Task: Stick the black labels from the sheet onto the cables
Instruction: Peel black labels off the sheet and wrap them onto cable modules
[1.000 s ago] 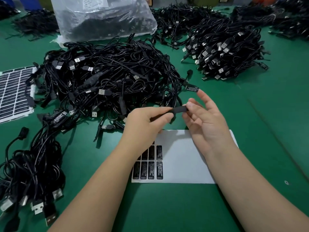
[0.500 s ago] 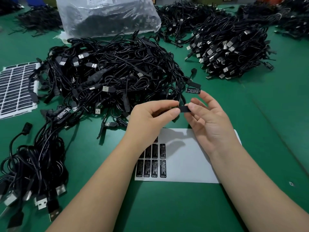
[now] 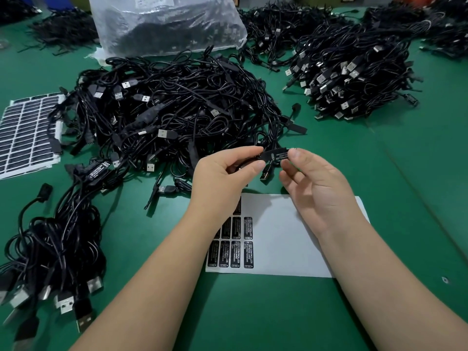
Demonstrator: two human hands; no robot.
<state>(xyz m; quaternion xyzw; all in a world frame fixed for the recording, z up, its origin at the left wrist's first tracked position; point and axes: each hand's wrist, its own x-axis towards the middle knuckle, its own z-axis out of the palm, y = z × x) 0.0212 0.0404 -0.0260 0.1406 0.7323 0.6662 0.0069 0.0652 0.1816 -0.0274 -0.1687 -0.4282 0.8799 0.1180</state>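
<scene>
1. The left hand [image 3: 222, 178] and right hand [image 3: 316, 188] meet just above the middle of the view, over the green table [image 3: 253, 312].
2. Between them is the small black box [image 3: 274, 155] on a cable, held level; a black label with white lettering faces up on it, the print partly hidden by the fingers.
3. The left thumb and forefinger pinch the box's left end; its other fingers are curled below.
4. The right thumb and forefinger pinch the box's right end; its remaining fingers [image 3: 288, 179] are loosely bent and apart, touching nothing.
5. A metal plug [image 3: 265, 174] hangs just under the box, toward 6 o'clock.
6. The white sheet [image 3: 291, 239] lies flat below the hands at 6 o'clock. Black labels [image 3: 248, 254] with white print remain in rows at its left end, some covered by the left wrist; the rest of the sheet is bare.
7. A large tangle of black cables [image 3: 172, 112] lies at 11 o'clock from the hands, one cable running from it to the box.
8. A full label sheet [image 3: 22, 138] lies at 9 o'clock, a cable bundle [image 3: 50, 249] at 8 o'clock, a plug-ended pile [image 3: 354, 79] at 1 o'clock, and a clear bag [image 3: 164, 24] at 12 o'clock.
</scene>
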